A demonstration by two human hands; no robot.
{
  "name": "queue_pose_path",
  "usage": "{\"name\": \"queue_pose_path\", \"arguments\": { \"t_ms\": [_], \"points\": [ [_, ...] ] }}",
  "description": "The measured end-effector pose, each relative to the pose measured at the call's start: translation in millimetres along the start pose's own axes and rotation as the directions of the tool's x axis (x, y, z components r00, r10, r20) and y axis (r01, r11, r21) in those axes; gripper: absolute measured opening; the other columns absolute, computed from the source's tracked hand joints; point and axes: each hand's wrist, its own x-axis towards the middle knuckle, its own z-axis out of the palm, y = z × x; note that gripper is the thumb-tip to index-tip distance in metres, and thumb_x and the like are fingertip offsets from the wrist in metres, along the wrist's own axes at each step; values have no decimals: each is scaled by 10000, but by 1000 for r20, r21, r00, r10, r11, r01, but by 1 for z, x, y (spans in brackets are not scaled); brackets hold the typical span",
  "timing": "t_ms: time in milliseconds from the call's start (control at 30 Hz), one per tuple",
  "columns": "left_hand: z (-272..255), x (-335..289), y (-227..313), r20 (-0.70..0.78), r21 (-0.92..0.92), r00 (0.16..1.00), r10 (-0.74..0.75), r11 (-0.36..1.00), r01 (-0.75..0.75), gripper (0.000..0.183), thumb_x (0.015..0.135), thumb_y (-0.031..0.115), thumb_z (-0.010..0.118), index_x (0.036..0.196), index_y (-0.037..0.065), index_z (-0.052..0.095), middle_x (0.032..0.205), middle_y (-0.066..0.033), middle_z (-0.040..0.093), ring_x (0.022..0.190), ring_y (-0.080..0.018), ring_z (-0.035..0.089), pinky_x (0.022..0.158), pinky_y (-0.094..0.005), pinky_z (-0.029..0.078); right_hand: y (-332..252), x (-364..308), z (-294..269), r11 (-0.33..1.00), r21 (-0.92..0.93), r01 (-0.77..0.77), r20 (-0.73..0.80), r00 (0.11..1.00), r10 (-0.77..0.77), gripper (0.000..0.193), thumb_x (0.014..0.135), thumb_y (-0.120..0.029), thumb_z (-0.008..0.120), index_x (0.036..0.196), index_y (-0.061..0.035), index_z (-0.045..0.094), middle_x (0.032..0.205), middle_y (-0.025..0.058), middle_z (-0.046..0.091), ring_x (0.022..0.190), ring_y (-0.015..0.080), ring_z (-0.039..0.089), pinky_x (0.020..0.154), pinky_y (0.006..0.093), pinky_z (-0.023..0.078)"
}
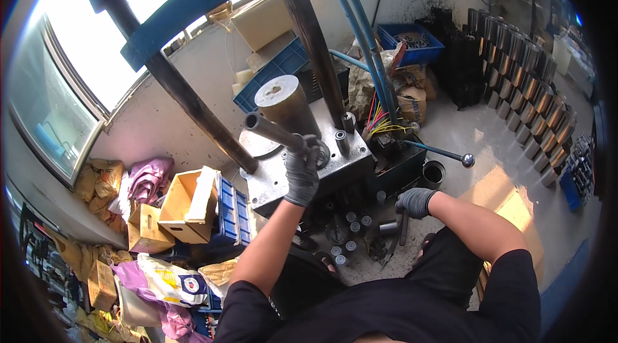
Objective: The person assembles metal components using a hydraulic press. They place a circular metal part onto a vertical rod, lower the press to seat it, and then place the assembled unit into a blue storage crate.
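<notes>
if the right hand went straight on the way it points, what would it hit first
Probably the small grey cylinder just left of the right hand, though depth is unclear and it may sit lower.

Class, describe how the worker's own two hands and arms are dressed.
The left hand and right hand both wear dark grey gloves with ribbed cuffs. Black sleeves end near the elbows, leaving the forearms uncovered. I see no clear markings on the sleeves.

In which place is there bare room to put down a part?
On the floor between the sacks and the stacked cylinders; also on the plate, at its front-left corner beside the left hand. Crowded: floor below-left of the right hand, by small cylinders.
</notes>
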Motion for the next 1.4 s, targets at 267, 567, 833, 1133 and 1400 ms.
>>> {"name": "queue_pose_path", "arguments": {
  "t_ms": [267, 567, 833, 1133, 1400],
  "points": [
    [-88, 229, 13, -257, 183, 946, 196, 971, -151, 42, 1007, 12, 679, 1034, 36, 658, 886, -46, 665, 770, -137, 658, 668, -271, 579, -4, 2, -14, 993, 98, -63, 88, 995, 54, 335, 783, -165, 659, 1090, -94, 775, 1029, 169, 758, 1019, 376, 717, 889, 478, 565],
    [-73, 275, -1, -288, 526, 953, 88, 847, 81, 137, 1024, 174, 715, 965, 51, 718, 790, -10, 694, 672, -94, 605, 637, -270, 517, -15, -25, -20, 995, 89, 55, -111, 993, -45, 277, 885, -289, 686, 1083, -102, 735, 1032, 149, 716, 957, 377, 702, 848, 501, 559],
    [-81, 263, -2, -278, 404, 960, 31, 911, 88, 83, 977, 112, 752, 1002, 33, 739, 859, -40, 741, 716, -121, 653, 663, -269, 537, -92, -124, -162, 938, -143, 317, -544, 766, -342, 287, 954, -323, 666, 1087, -74, 717, 1114, 122, 735, 964, 337, 703, 871, 459, 565],
    [-89, 266, -1, -308, 409, 946, 98, 912, 39, 211, 1037, 167, 706, 1212, 53, 730, 937, 7, 712, 800, -95, 575, 737, -263, 508, -35, -162, -189, 946, 53, -320, -60, 945, 323, 431, 908, -412, 684, 1191, -91, 737, 992, 181, 750, 972, 382, 727, 896, 500, 570],
    [-75, 252, 16, -322, 576, 937, 139, 814, 77, 252, 1016, 255, 737, 1148, 41, 746, 903, -61, 740, 811, -152, 636, 782, -324, 537, -66, -165, -107, 935, 81, -346, -64, 934, 351, 372, 938, -396, 608, 950, -38, 708, 903, 202, 724, 890, 407, 716, 824, 513, 569]
  ]
}}
